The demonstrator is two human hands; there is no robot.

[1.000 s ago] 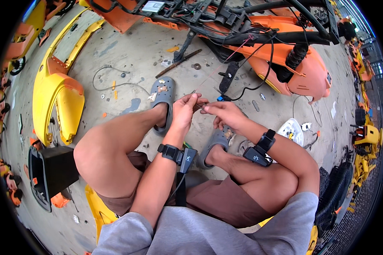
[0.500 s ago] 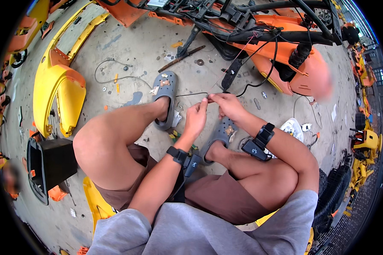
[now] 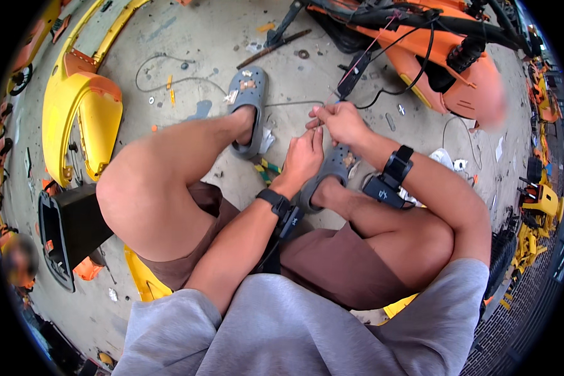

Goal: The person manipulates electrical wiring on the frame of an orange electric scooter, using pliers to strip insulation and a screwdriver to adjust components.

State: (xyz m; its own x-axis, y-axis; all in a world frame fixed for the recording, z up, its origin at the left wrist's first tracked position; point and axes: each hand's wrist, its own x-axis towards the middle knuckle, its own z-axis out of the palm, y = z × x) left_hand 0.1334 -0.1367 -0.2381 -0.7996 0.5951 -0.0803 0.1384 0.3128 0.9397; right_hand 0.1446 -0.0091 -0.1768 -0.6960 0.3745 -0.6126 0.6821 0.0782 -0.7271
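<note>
I see a yellow panel (image 3: 102,116) at frame left; at centre the left hand (image 3: 304,156) sits just beside the right hand (image 3: 346,123), and I can't tell whether either grips anything; a pink string (image 3: 376,41) slants, upper right

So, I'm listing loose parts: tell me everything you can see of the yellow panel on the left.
The yellow panel is a large, curved, glossy shell, apparently plastic, with orange sections around its middle and narrow strips running out of view at the top. It lies on the grey floor, left of the person's left knee; whether it touches the black box is unclear.
</note>
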